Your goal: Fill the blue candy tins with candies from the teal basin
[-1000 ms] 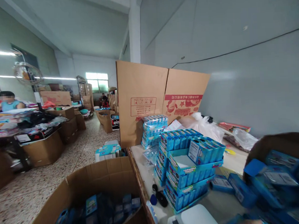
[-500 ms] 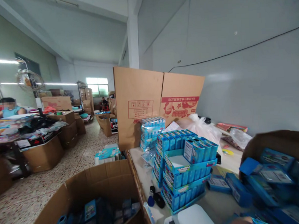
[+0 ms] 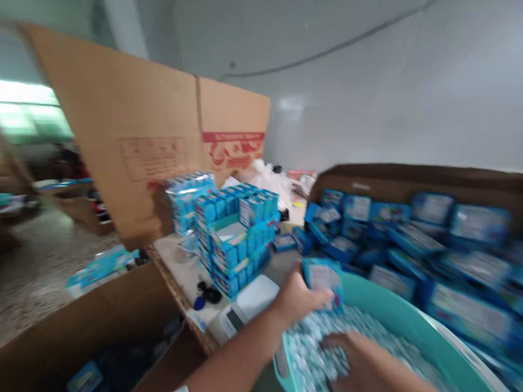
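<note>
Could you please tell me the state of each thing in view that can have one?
Blue box: upright, gripped by the left hand.
Right hand: in among the small pieces.
Turquoise basin: holding many small pieces.
Top display tray: open, partly filled.
Right-hand carton: open, boxes piled inside.
Left-hand floor carton: open, boxes inside.

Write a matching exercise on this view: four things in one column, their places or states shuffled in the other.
Things
1. Left hand
2. Right hand
3. Keys
4. Tall cardboard

Places or states
A. Among the small pieces in the teal tub
B. Upright behind the stacked blue boxes
C. Holding a small blue box
D. On the table, beside the white scale

Right pairs: 1-C; 2-A; 3-D; 4-B
</note>
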`<state>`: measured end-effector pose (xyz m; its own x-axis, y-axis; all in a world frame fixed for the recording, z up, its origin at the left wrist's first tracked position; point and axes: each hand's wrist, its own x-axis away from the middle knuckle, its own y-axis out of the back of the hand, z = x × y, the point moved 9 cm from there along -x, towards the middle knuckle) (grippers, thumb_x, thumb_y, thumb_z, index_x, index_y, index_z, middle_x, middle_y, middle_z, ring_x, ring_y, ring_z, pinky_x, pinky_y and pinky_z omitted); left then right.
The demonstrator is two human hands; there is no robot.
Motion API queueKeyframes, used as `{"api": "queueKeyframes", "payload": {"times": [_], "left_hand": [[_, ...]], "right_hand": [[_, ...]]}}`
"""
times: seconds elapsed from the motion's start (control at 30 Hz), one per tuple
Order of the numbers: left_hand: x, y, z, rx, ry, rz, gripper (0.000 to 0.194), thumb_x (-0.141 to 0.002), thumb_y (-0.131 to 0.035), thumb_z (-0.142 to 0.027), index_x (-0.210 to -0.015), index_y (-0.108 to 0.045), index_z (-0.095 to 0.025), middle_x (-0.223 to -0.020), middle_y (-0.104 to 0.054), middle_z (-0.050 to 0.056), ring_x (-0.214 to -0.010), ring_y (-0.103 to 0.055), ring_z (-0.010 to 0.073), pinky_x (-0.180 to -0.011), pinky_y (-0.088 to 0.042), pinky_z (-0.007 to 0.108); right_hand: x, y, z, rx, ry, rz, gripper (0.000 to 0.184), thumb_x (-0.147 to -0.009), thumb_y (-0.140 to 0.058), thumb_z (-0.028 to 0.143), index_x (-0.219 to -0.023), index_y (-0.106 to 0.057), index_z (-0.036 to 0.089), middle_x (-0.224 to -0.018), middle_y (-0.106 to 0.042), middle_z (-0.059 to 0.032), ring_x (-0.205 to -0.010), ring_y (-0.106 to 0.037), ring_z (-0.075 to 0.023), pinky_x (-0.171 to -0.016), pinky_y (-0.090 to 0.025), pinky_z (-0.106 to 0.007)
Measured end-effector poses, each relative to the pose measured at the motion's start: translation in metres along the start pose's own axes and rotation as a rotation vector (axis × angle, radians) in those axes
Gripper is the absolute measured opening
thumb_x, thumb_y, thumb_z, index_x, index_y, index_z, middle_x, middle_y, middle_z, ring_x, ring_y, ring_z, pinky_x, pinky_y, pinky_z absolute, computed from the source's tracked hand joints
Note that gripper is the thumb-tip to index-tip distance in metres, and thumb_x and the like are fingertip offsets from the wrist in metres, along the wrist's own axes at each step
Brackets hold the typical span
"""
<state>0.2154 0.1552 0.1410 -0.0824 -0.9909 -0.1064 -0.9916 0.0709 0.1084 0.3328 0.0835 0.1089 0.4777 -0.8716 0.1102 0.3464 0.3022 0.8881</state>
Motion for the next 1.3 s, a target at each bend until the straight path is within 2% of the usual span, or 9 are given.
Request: {"api": "queueKeyframes", "payload": {"times": [0.13, 0.27, 0.37, 0.57, 0.67, 0.87, 1.03, 1.1, 1.3], "left_hand": [[-0.022, -0.013, -0.016, 0.060, 0.057, 0.118, 0.042, -0.071, -0.077, -0.036, -0.106, -0.061, -0.020, -0.110, -0.073, 0.008, -0.103, -0.069, 0.0277, -0.094, -0.055, 0.043], [-0.047, -0.044, -0.029, 0.087, 0.045, 0.317, 0.050, -0.063, -0.083, -0.031, -0.105, -0.058, -0.020, -0.099, -0.073, 0.003, -0.099, -0.069, 0.0251, -0.085, -0.055, 0.034], [-0.048, -0.061, -0.030, -0.031, -0.013, 0.436, 0.049, -0.065, -0.080, -0.032, -0.106, -0.057, -0.021, -0.091, -0.072, 0.000, -0.088, -0.069, 0.0215, -0.075, -0.053, 0.029], [-0.044, -0.056, -0.007, -0.367, -0.063, 0.533, 0.048, -0.064, -0.076, -0.036, -0.106, -0.056, -0.021, -0.087, -0.068, -0.001, -0.080, -0.065, 0.0210, -0.066, -0.046, 0.027], [-0.041, -0.055, -0.003, -0.468, -0.088, 0.591, 0.047, -0.067, -0.072, -0.038, -0.108, -0.056, -0.023, -0.090, -0.068, -0.001, -0.082, -0.064, 0.0220, -0.066, -0.044, 0.028], [-0.034, -0.057, -0.005, -0.500, -0.130, 0.621, 0.040, -0.068, -0.071, -0.036, -0.103, -0.055, -0.023, -0.090, -0.069, 0.000, -0.082, -0.065, 0.0222, -0.067, -0.042, 0.030], [-0.022, -0.060, -0.010, -0.500, -0.164, 0.739, 0.048, -0.064, -0.078, -0.045, -0.098, -0.052, -0.023, -0.089, -0.067, 0.000, -0.081, -0.064, 0.0218, -0.065, -0.041, 0.030], [-0.017, -0.062, -0.011, -0.488, -0.162, 0.806, 0.047, -0.064, -0.078, -0.045, -0.097, -0.052, -0.023, -0.088, -0.066, -0.001, -0.080, -0.064, 0.0210, -0.064, -0.041, 0.029], [-0.012, -0.061, -0.011, -0.432, -0.184, 0.871, 0.041, -0.069, -0.075, -0.038, -0.101, -0.054, -0.024, -0.095, -0.068, 0.000, -0.087, -0.065, 0.0231, -0.069, -0.043, 0.031]], "right_hand": [[0.007, 0.005, 0.004, 0.070, -0.055, 0.060, 0.055, -0.065, -0.080, 0.038, -0.119, -0.076, 0.025, -0.106, -0.078, -0.0112, -0.098, -0.072, -0.0344, -0.082, -0.053, -0.037], [-0.001, 0.014, 0.000, 0.002, -0.102, 0.065, 0.058, -0.066, -0.082, 0.045, -0.120, -0.076, 0.025, -0.104, -0.079, -0.0086, -0.096, -0.072, -0.0308, -0.076, -0.050, -0.031], [-0.005, 0.013, -0.003, -0.026, -0.103, 0.071, 0.055, -0.067, -0.082, 0.046, -0.118, -0.076, 0.025, -0.103, -0.079, -0.0070, -0.094, -0.072, -0.0289, -0.074, -0.048, -0.029], [-0.008, 0.009, 0.001, -0.077, 0.008, 0.119, 0.046, -0.071, -0.081, 0.040, -0.114, -0.077, 0.025, -0.101, -0.078, -0.0052, -0.090, -0.071, -0.0248, -0.074, -0.047, -0.027], [-0.005, 0.019, 0.010, -0.117, 0.104, 0.065, 0.034, -0.072, -0.080, 0.033, -0.105, -0.078, 0.024, -0.097, -0.076, -0.0050, -0.086, -0.069, -0.0224, -0.074, -0.047, -0.028], [0.016, 0.051, 0.010, -0.464, 0.105, -0.204, 0.010, -0.075, -0.075, 0.023, -0.084, -0.072, 0.021, -0.079, -0.070, -0.0009, -0.073, -0.063, -0.0165, -0.070, -0.047, -0.027], [0.031, 0.080, -0.021, -1.228, -0.109, -0.729, 0.016, -0.074, -0.074, 0.031, -0.079, -0.060, 0.024, -0.064, -0.061, 0.0058, -0.046, -0.053, -0.0113, -0.042, -0.037, -0.022], [0.026, 0.086, -0.024, -1.437, -0.163, -0.863, 0.023, -0.073, -0.072, 0.034, -0.079, -0.053, 0.025, -0.062, -0.057, 0.0076, -0.043, -0.050, -0.0104, -0.038, -0.032, -0.020], [-0.006, 0.101, -0.020, -1.533, -0.183, -1.002, 0.034, -0.070, -0.070, 0.037, -0.078, -0.039, 0.025, -0.061, -0.048, 0.0100, -0.046, -0.048, -0.0082, -0.041, -0.034, -0.019]]}}
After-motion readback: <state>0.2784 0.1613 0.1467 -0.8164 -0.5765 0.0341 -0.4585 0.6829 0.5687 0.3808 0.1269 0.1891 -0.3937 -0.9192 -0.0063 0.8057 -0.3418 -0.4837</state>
